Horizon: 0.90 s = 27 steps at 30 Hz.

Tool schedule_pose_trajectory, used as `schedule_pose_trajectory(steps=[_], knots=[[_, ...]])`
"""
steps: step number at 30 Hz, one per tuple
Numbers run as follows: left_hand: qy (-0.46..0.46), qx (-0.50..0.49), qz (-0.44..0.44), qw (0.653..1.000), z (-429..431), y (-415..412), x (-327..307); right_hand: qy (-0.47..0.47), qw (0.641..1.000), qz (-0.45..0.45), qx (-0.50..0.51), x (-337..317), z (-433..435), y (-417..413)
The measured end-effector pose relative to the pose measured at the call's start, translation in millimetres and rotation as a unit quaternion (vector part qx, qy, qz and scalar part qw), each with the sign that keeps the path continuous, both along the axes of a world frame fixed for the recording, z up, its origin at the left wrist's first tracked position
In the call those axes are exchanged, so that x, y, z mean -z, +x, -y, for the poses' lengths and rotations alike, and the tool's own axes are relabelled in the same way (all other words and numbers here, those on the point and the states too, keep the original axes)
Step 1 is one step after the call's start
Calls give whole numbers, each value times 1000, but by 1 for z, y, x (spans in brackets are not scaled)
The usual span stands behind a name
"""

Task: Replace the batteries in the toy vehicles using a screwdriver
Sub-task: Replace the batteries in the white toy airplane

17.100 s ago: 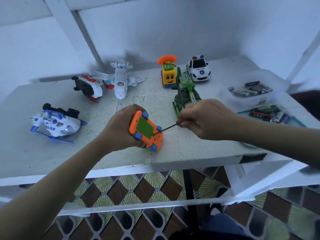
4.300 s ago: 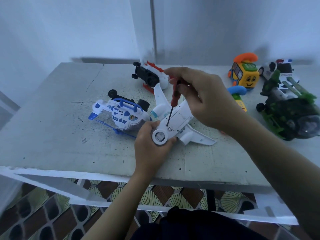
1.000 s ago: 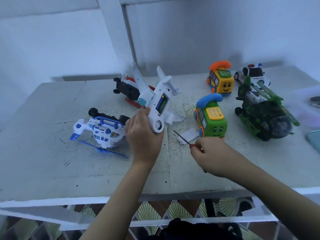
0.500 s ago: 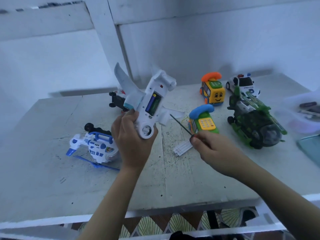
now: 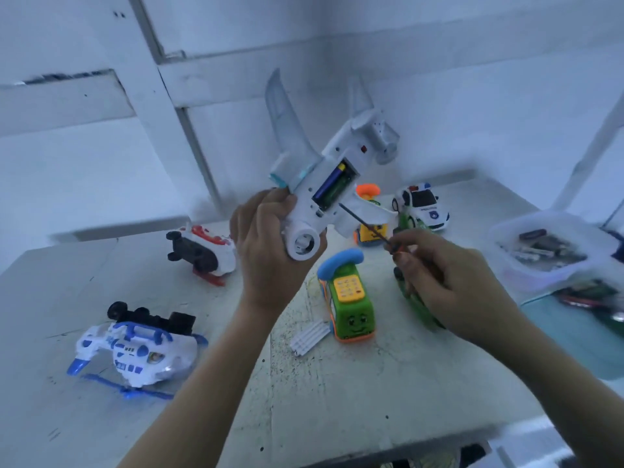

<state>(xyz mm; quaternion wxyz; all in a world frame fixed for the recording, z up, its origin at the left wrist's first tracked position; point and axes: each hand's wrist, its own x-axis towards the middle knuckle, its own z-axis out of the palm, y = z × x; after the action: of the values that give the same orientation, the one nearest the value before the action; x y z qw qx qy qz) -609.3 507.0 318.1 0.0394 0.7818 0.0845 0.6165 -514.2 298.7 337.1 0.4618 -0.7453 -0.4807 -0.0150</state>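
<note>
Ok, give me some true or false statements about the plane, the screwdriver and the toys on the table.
1. The left hand holds the white toy plane above the table. True.
2. The plane's battery compartment is covered. False: it is open, with batteries showing.
3. The right hand holds the screwdriver. True.
4. The green phone toy lies upside down. False: it stands upright, handset on top.

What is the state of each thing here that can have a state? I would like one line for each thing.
plane: held up in left hand, battery bay open, batteries inside
cover: off, lying on table
screwdriver: pinched in right hand
blue helicopter: upside down
red helicopter: tipped over
green phone car: upright
police car: upright
box: open
</note>
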Motion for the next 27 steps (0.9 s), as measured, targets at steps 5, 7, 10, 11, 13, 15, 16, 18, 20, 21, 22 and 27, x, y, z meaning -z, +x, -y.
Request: schedule_pose_trajectory(steps=[5,7,10,11,13,15,16,18,20,21,22,27], knots=[[12,42,-22,999,21,49,-5,-18,999,18,39,-3,24,37],[17,54,-31,998,29,69,-6,-26,998,9,51,-5,34,52],[14,80,-38,996,42,98,-9,-38,998,-4,56,-7,50,75],[15,88,-40,995,46,108,-10,-41,997,-7,60,-8,55,83],[19,99,-43,994,57,128,-12,-44,997,-17,62,-9,66,99],[21,113,-49,992,65,146,-15,-44,997,-23,61,-10,73,112],[23,119,-53,991,69,155,-15,-43,997,-24,63,-10,77,119],[27,125,-61,990,76,173,-15,-39,997,-27,68,-10,83,132],[28,127,-68,989,83,188,-13,-38,996,-27,75,-9,89,146],[27,126,-70,989,87,196,-13,-39,996,-23,79,-8,91,151],[25,123,-69,990,91,203,-12,-43,996,-19,82,-7,93,156],[42,86,-64,993,111,236,-4,-58,993,-55,90,4,93,172]])
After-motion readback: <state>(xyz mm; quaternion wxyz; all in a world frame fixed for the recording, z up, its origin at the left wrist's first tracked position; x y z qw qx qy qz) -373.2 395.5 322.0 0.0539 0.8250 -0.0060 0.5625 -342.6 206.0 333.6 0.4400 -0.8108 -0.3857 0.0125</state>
